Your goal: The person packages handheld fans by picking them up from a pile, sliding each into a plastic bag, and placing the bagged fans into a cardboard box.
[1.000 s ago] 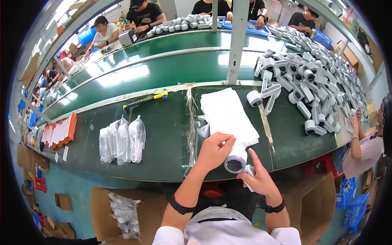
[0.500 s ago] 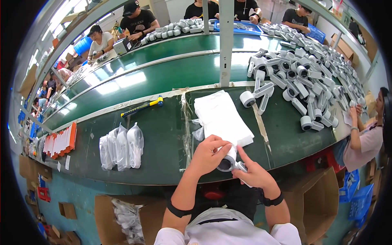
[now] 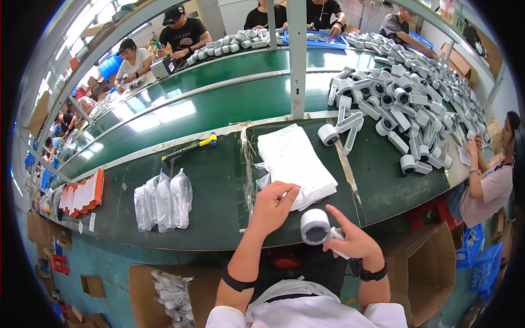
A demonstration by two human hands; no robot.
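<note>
In my right hand is a white-and-grey device, shaped like a small hair dryer. Fingers wrap its handle while the index finger points away. Its drum-shaped head, with a dark round opening, faces me just past the table's front edge. My left hand is closed in a pinch, thumb against fingertips, over the lower left of a stack of white plastic bags. Whether a bag edge is between those fingers cannot be made out. The two hands are apart.
Several bagged devices lie on the green table at left, below a yellow-and-black hammer. A large heap of loose devices covers the right. Cardboard boxes flank me below. A metal post stands ahead; co-workers sit beyond.
My left hand has come off the device and sits slightly left. The right hand now holds the device alone, lower and further right, its head turned more toward me.
</note>
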